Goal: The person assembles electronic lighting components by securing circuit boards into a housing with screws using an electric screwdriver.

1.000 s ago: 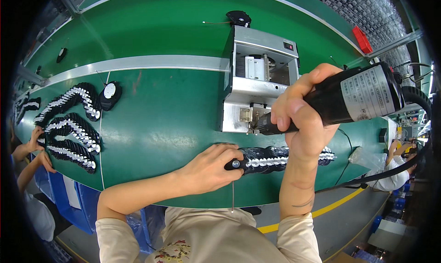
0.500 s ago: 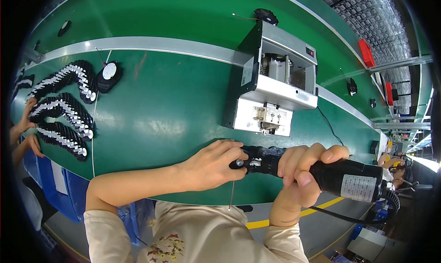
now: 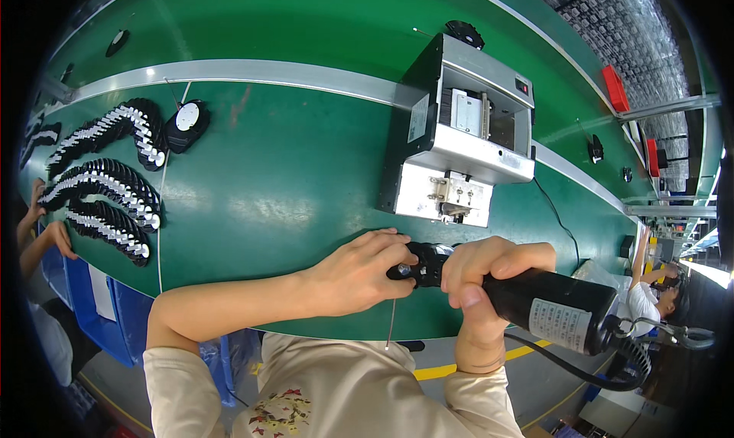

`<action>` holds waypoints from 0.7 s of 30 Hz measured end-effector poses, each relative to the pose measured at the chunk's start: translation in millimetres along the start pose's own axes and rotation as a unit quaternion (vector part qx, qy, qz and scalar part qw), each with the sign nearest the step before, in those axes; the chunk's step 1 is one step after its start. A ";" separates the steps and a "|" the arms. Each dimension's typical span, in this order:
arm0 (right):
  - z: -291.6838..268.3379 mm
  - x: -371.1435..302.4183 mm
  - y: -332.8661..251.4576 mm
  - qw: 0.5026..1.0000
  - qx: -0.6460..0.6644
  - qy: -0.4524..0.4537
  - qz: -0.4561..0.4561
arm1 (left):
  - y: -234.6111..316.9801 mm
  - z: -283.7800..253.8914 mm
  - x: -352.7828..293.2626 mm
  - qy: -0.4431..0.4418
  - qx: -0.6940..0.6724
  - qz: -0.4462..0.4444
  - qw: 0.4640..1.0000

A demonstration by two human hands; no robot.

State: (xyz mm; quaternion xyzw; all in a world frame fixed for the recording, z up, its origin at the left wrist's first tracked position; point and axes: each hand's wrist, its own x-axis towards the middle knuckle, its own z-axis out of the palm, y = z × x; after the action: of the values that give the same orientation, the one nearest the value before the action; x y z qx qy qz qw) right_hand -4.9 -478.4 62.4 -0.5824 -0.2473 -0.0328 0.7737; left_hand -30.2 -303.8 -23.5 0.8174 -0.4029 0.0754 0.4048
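Observation:
My left hand (image 3: pixel 363 276) is closed around a small black part (image 3: pixel 419 265) near the front edge of the green table. A thin wire (image 3: pixel 391 323) hangs down from beneath that hand. My right hand (image 3: pixel 489 274) wraps around a black electric screwdriver (image 3: pixel 554 308), which lies almost level with its cabled end to the right. Its front end points at the black part, close to my left fingertips; the tip itself is hidden. Just beyond my hands stands a grey metal screw feeder (image 3: pixel 478 151) with an open top.
Rows of stacked black-and-white parts (image 3: pixel 107 182) lie on the left, beside a black piece with a white disc (image 3: pixel 187 117). Another person's hand (image 3: pixel 60 238) is near them. A green conveyor belt (image 3: pixel 290 25) carries black parts behind a metal rail. A cable (image 3: pixel 562 220) trails from the feeder.
My right hand and the screwdriver have moved left, closer to my left hand, and the cabled end sits lower. Inside the feeder, a metal piece has shifted. My left hand keeps its hold.

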 end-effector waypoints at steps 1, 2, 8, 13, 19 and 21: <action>-1.1 1.0 0.3 1.000 -0.016 -0.020 -0.001 | 0.0 -0.7 -0.1 -0.002 -0.002 -0.003 1.000; -1.6 1.2 0.3 0.999 -0.033 -0.041 -0.002 | -0.1 -1.5 -0.3 -0.004 -0.004 -0.005 1.000; -7.4 2.5 -0.3 0.997 -0.003 -0.073 0.000 | -2.3 0.9 -2.6 -0.005 -0.010 -0.003 1.000; -7.4 38.0 -22.2 0.992 0.036 0.006 -0.120 | -2.0 1.4 -2.7 -0.009 0.002 0.009 1.000; -2.8 64.9 -13.8 0.991 -0.029 0.062 -0.115 | -4.7 1.7 -2.1 -0.010 0.002 0.008 1.000; -3.1 65.5 -11.3 0.991 -0.035 0.076 -0.107 | -4.3 2.3 -0.9 -0.008 -0.003 0.007 1.000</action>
State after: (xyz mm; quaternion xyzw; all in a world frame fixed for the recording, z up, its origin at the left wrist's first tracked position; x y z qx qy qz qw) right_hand 49.8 -469.2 99.3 -0.5750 -0.2478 -0.1681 0.7614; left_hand -28.2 -303.4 -28.0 0.8142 -0.4119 0.0702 0.4030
